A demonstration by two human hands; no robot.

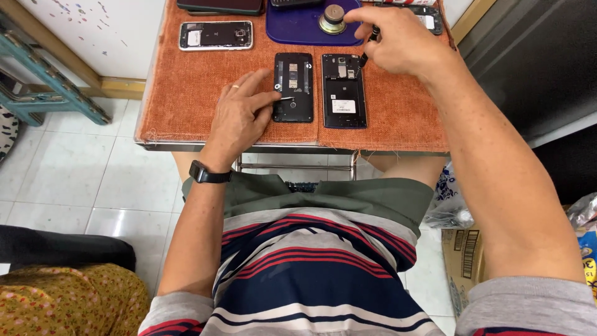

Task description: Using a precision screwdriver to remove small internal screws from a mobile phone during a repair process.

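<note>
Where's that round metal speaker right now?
The speaker sits on the blue tray at the table's far edge, just left of the right hand and beyond the two opened phones.
</note>
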